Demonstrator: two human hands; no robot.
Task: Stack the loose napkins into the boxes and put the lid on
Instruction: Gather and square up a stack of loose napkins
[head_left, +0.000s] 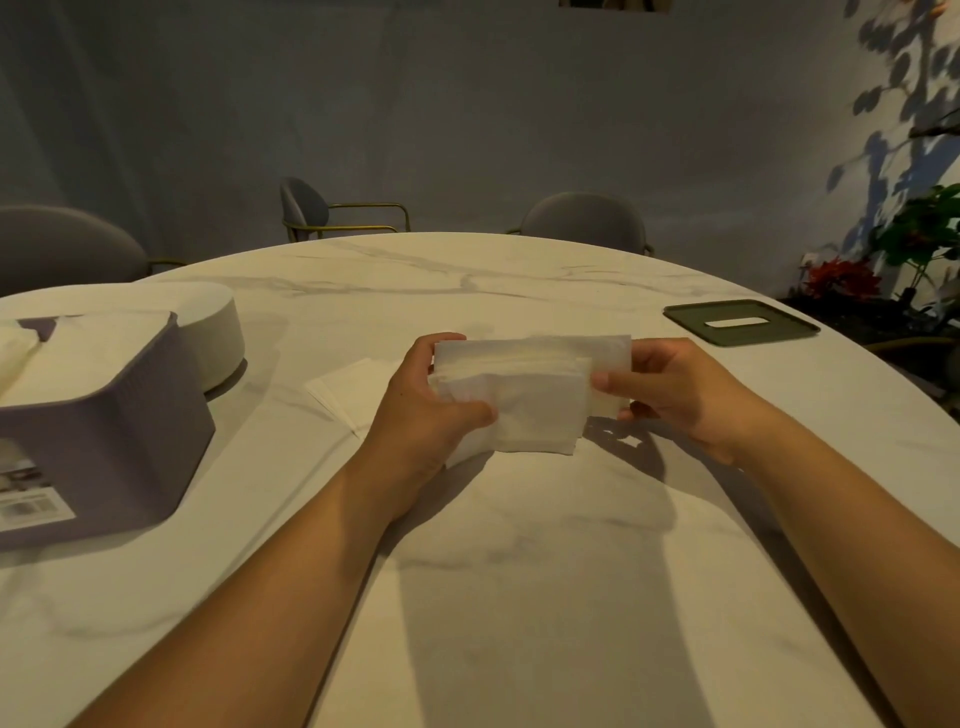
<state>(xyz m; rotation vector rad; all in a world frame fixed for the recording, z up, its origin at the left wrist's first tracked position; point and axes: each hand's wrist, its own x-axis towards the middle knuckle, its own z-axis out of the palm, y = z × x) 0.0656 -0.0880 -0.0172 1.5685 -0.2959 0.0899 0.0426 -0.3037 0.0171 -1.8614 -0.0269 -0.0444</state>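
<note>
A stack of white napkins (530, 384) is held over the middle of the marble table (519, 545). My left hand (426, 405) grips its left end, thumb on the near face. My right hand (670, 384) pinches its right end. More loose napkins (353, 387) lie flat on the table just left of my left hand. A purple box (98, 441) with napkins in it stands at the left. Behind it sits a white rounded box (218, 332). A dark green lid (740, 322) with a slot lies flat at the far right.
Grey chairs (587, 221) with gold frames stand behind the table. Potted plants (883, 260) with red flowers are at the right, past the table's edge. A label is stuck on the purple box's near side.
</note>
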